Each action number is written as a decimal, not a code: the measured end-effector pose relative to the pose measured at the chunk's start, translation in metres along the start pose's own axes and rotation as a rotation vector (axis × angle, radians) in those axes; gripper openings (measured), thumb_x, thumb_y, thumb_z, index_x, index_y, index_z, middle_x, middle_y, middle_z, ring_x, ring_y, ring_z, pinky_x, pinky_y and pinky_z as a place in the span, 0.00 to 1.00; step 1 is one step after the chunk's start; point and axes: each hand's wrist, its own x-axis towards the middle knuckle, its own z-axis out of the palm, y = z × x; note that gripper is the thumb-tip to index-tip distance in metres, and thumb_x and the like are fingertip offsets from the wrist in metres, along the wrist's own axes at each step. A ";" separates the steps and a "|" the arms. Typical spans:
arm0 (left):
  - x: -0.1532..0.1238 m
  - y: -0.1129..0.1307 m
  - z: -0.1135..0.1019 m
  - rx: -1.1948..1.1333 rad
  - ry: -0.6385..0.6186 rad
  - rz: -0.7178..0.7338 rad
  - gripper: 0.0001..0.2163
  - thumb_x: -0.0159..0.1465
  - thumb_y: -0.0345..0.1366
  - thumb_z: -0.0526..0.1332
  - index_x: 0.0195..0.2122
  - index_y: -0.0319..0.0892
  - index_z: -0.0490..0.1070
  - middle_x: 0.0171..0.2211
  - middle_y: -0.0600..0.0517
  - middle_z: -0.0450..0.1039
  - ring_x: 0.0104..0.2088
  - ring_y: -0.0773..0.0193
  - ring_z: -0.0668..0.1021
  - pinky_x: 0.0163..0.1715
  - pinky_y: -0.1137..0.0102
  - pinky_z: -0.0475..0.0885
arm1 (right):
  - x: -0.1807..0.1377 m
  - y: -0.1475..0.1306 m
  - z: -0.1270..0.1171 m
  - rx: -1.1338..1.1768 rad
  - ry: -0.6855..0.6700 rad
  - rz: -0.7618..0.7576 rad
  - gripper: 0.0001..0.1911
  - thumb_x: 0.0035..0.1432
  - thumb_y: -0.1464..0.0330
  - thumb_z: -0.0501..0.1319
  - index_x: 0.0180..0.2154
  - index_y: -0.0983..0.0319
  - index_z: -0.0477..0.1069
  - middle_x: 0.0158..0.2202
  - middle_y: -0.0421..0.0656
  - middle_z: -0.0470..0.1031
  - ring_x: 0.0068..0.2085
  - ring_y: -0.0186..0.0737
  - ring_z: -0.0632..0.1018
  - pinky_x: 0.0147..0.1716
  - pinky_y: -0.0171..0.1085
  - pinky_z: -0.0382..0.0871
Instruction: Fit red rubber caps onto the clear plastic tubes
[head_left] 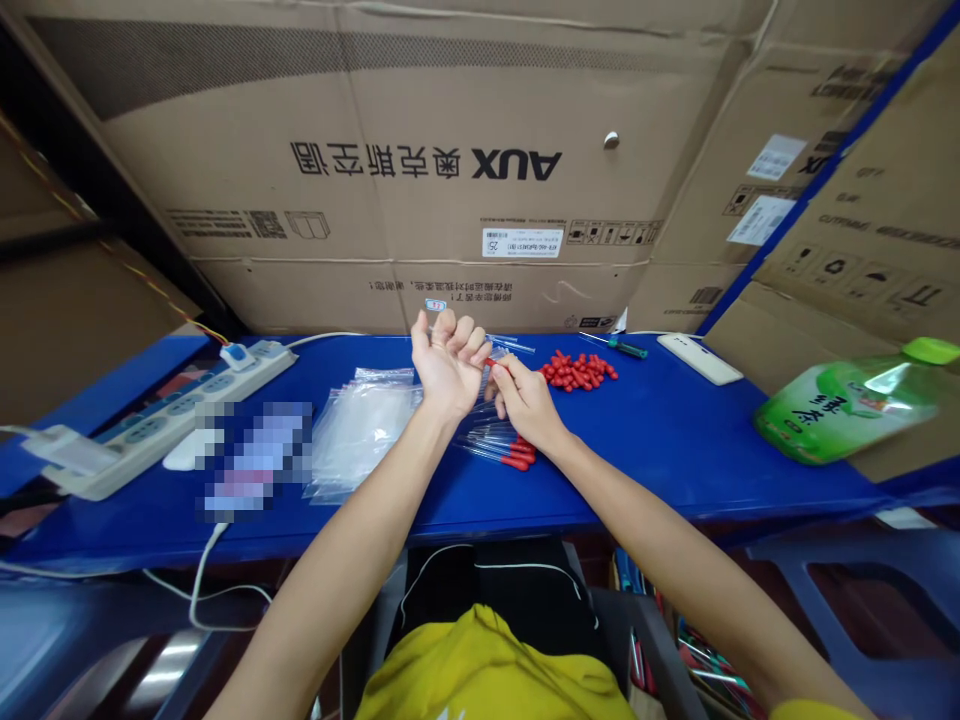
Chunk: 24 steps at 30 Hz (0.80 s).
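Note:
My left hand is raised above the table with its palm turned up and its fingers curled in. What lies inside those fingers is hidden. Close against it, my right hand pinches a small red piece between thumb and fingertips. Under my right hand, several thin clear rods with red ends lie in a loose bunch. A heap of small red pieces sits just beyond, to the right. More clear thin rods show behind my hands, partly covered. Left of my left forearm is a stack of clear plastic bags.
A green-handled screwdriver and a white power strip lie at the back right. A green bottle rests on its side. At left are a phone and another power strip. Cardboard walls the table's back.

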 end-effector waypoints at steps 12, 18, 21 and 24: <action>0.002 0.007 -0.002 0.026 0.070 0.098 0.17 0.73 0.40 0.51 0.25 0.43 0.52 0.19 0.59 0.49 0.16 0.70 0.55 0.17 0.73 0.54 | 0.001 -0.002 -0.007 0.069 -0.060 0.069 0.20 0.74 0.51 0.49 0.38 0.59 0.66 0.26 0.36 0.74 0.18 0.29 0.70 0.22 0.31 0.63; 0.005 0.010 -0.001 0.041 0.163 0.172 0.17 0.72 0.36 0.50 0.25 0.44 0.49 0.18 0.60 0.43 0.15 0.72 0.49 0.15 0.73 0.46 | -0.001 -0.005 0.000 -0.014 -0.049 -0.012 0.16 0.74 0.56 0.51 0.38 0.59 0.66 0.26 0.36 0.72 0.21 0.30 0.70 0.25 0.31 0.63; 0.007 0.011 -0.003 0.029 0.184 0.191 0.17 0.72 0.35 0.48 0.25 0.44 0.45 0.18 0.60 0.41 0.15 0.72 0.48 0.15 0.72 0.45 | -0.001 -0.005 0.002 -0.057 -0.019 -0.034 0.15 0.74 0.57 0.51 0.37 0.59 0.66 0.26 0.37 0.72 0.23 0.31 0.71 0.26 0.32 0.64; 0.008 0.011 -0.004 0.037 0.201 0.194 0.17 0.72 0.35 0.46 0.25 0.44 0.43 0.18 0.61 0.40 0.14 0.72 0.47 0.15 0.72 0.45 | -0.002 -0.003 0.005 -0.088 -0.007 -0.042 0.16 0.74 0.56 0.50 0.37 0.58 0.66 0.26 0.38 0.73 0.24 0.33 0.72 0.27 0.33 0.64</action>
